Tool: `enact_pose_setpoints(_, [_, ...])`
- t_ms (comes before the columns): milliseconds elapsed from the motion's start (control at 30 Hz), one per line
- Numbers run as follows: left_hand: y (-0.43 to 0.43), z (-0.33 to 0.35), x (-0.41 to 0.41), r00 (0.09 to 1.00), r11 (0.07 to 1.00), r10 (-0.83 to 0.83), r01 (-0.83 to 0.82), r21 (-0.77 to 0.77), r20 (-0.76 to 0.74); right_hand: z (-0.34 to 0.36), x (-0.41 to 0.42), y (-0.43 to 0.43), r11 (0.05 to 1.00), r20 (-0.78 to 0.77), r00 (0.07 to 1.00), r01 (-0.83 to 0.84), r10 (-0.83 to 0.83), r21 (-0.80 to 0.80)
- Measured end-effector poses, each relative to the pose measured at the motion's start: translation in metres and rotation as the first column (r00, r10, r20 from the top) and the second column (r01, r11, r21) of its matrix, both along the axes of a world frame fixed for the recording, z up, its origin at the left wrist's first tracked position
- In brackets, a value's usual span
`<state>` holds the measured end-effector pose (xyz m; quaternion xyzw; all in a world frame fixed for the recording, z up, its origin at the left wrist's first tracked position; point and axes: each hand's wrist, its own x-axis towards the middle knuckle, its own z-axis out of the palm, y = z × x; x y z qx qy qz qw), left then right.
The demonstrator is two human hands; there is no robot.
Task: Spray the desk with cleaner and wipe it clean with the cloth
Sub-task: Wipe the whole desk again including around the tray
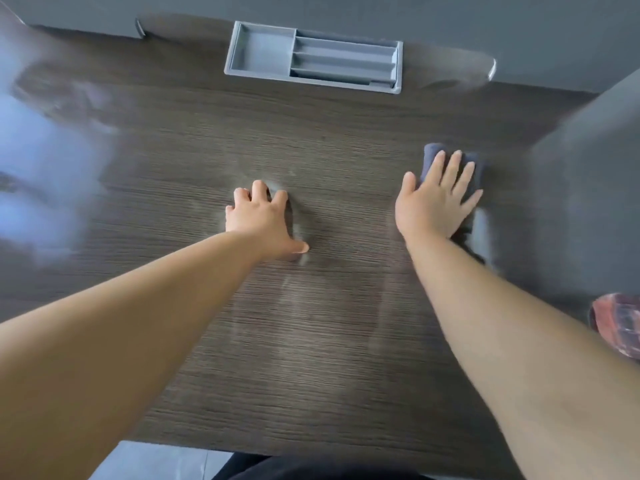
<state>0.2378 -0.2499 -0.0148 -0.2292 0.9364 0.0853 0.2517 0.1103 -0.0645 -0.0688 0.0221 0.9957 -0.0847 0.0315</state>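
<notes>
Dark wood-grain table (311, 358) is filling the view, showing faint pale smears across its middle. Both bare forearms are reaching forward over it. Red patterned object (620, 327) is sitting at the right edge, too blurred to identify. Left hand (265, 220) is bracing on the table, fingers arched, fingertips and thumb touching the wood, holding nothing. Slightly farther and well to the right, right hand (436, 202) is lying flat with fingers spread, pressing down on the dark grey cloth (433, 154), which is lying on the table under palm and fingers. Grey compartment tray (263, 50) is sitting at the far edge.
</notes>
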Motion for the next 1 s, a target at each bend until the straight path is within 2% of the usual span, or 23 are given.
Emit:
enact_pose_setpoints(33, [0.0, 0.0, -0.001, 1.0, 1.0, 0.0, 0.0, 0.0, 0.011, 0.0, 0.011, -0.016, 1.0, 0.005, 1.0, -0.003, 0.003, -0.003])
enact_pose_setpoints(100, [0.0, 0.0, -0.002, 1.0, 1.0, 0.0, -0.001, 0.01, 0.016, -0.004, 0.044, -0.035, 0.959, -0.046, 0.958, -0.284, 0.283, -0.013])
enact_pose_setpoints(133, [0.0, -0.001, -0.001, 1.0, 1.0, -0.002, 0.002, 0.011, 0.014, -0.006, 0.062, -0.035, 0.86, -0.07, 0.858, -0.51, 0.509, -0.005])
enact_pose_setpoints(200, [-0.001, -0.002, 0.001, 1.0, 1.0, -0.014, 0.014, 0.005, 0.007, -0.007, 0.062, -0.015, 0.524, -0.06, 0.521, -0.85, 0.851, 0.048])
enact_pose_setpoints(233, [-0.002, -0.002, 0.001, 1.0, 1.0, -0.019, 0.019, 0.003, 0.005, -0.006, 0.042, -0.004, 0.394, -0.051, 0.391, -0.917, 0.919, 0.068])
enact_pose_setpoints(267, [-0.002, -0.002, 0.002, 1.0, 1.0, -0.022, 0.022, 0.002, 0.005, -0.007, 0.019, 0.006, 0.361, -0.049, 0.358, -0.927, 0.933, 0.1])
enact_pose_setpoints(300, [-0.002, -0.001, 0.001, 1.0, 1.0, -0.027, 0.027, 0.0, 0.01, -0.007, -0.003, 0.013, 0.428, -0.056, 0.424, -0.895, 0.904, 0.125])
enact_pose_setpoints(333, [-0.001, -0.001, 0.002, 0.999, 0.999, -0.032, 0.032, 0.0, 0.021, -0.004, -0.022, 0.016, 0.568, -0.035, 0.568, -0.816, 0.822, 0.109])
enact_pose_setpoints(400, [0.0, -0.001, 0.001, 0.999, 0.999, -0.032, 0.032, -0.003, 0.04, 0.0, -0.04, 0.005, 0.874, -0.02, 0.874, -0.483, 0.485, 0.056])
enact_pose_setpoints(467, [-0.001, -0.001, 0.001, 0.999, 1.0, -0.024, 0.025, -0.006, 0.047, 0.001, -0.026, -0.03, 0.979, 0.0, 0.979, -0.204, 0.204, 0.027])
enact_pose_setpoints(500, [-0.001, -0.001, 0.001, 0.999, 1.0, -0.022, 0.022, -0.001, 0.044, 0.002, -0.012, -0.047, 0.981, 0.02, 0.981, -0.191, 0.191, 0.017])
enact_pose_setpoints(533, [-0.001, -0.001, 0.001, 0.999, 1.0, -0.018, 0.018, 0.003, 0.04, 0.001, 0.004, -0.059, 0.958, 0.021, 0.958, -0.287, 0.287, 0.011])
enact_pose_setpoints(567, [-0.001, -0.001, 0.001, 0.999, 1.0, -0.013, 0.013, 0.007, 0.037, -0.003, 0.019, -0.065, 0.888, 0.005, 0.888, -0.459, 0.459, 0.012])
enact_pose_setpoints(633, [-0.001, -0.001, 0.0, 1.0, 1.0, -0.008, 0.008, 0.011, 0.029, -0.008, 0.033, -0.054, 0.592, -0.03, 0.591, -0.805, 0.806, 0.041])
enact_pose_setpoints(667, [-0.004, 0.001, -0.004, 1.0, 1.0, 0.005, -0.005, 0.015, 0.022, -0.007, 0.02, -0.045, 0.451, -0.037, 0.449, -0.891, 0.893, 0.057])
enact_pose_setpoints(700, [-0.006, 0.003, -0.007, 0.999, 0.999, 0.03, -0.03, 0.027, 0.013, -0.008, 0.003, -0.036, 0.376, -0.034, 0.374, -0.925, 0.927, 0.062])
enact_pose_setpoints(733, [-0.01, 0.006, -0.011, 0.998, 0.997, 0.059, -0.059, 0.042, 0.006, -0.009, -0.014, -0.029, 0.397, -0.03, 0.396, -0.914, 0.918, 0.084])
enact_pose_setpoints(767, [-0.015, 0.009, -0.016, 0.996, 0.995, 0.084, -0.083, 0.057, -0.001, -0.007, -0.029, -0.022, 0.498, -0.018, 0.499, -0.862, 0.867, 0.099])
enact_pose_setpoints(833, [-0.025, 0.013, -0.03, 0.994, 0.992, 0.111, -0.109, 0.071, -0.025, -0.002, -0.049, -0.023, 0.81, 0.012, 0.814, -0.58, 0.581, 0.085])
enact_pose_setpoints(867, [-0.031, 0.013, -0.036, 0.993, 0.992, 0.111, -0.108, 0.06, -0.047, 0.0, -0.05, -0.031, 0.911, 0.013, 0.913, -0.407, 0.407, 0.075])
enact_pose_setpoints(933, [-0.042, 0.012, -0.048, 0.992, 0.997, 0.083, -0.083, 0.003, -0.09, 0.004, -0.034, -0.061, 0.98, 0.047, 0.98, -0.195, 0.192, 0.044])
enact_pose_setpoints(967, [-0.047, 0.011, -0.052, 0.993, 0.997, 0.07, -0.073, -0.028, -0.1, 0.006, -0.02, -0.074, 0.976, 0.062, 0.974, -0.219, 0.217, 0.023])
enact_pose_setpoints(1000, [-0.054, 0.008, -0.056, 0.994, 0.997, 0.07, -0.074, -0.039, -0.088, 0.003, -0.005, -0.082, 0.941, 0.049, 0.94, -0.338, 0.338, 0.009])
